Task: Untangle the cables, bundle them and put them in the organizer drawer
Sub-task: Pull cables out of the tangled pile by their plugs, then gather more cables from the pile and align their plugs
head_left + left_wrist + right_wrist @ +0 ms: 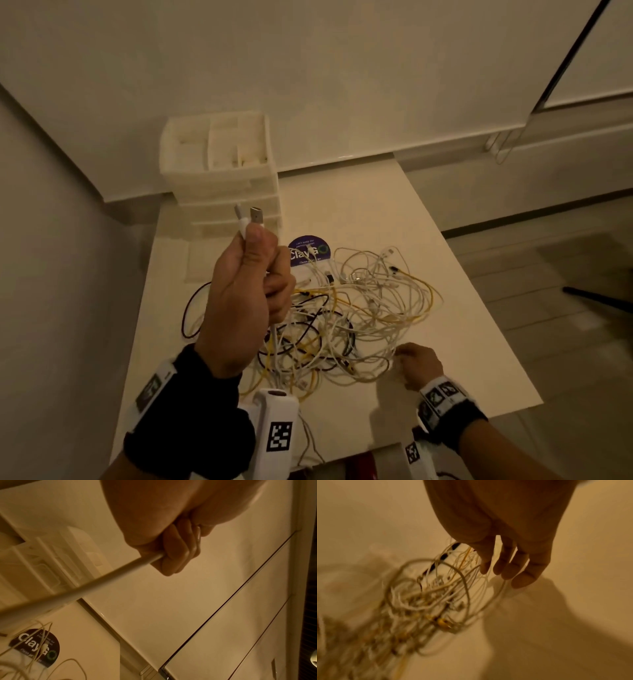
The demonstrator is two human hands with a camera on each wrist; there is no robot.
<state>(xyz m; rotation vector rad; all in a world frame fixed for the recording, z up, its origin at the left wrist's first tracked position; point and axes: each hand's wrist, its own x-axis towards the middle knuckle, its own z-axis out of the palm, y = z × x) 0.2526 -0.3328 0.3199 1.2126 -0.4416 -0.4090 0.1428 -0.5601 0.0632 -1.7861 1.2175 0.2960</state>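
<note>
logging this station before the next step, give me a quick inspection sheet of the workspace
Surface: pale rectangular table, dim warm light.
Job's things: translucent white plastic drawer organizer at far left corner, drawers closed.
Clutter: round dark purple sticker.
Grippers: left hand raised, fingers gripping two white cable ends; right hand at the pile's near edge, fingers extended.
Cables: tangled heap of white, yellow and black cables, none bundled.
Surroundings: plain walls, tiled floor.

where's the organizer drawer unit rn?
Head view: the organizer drawer unit stands at the table's far left corner against the wall, behind the raised left hand.
</note>
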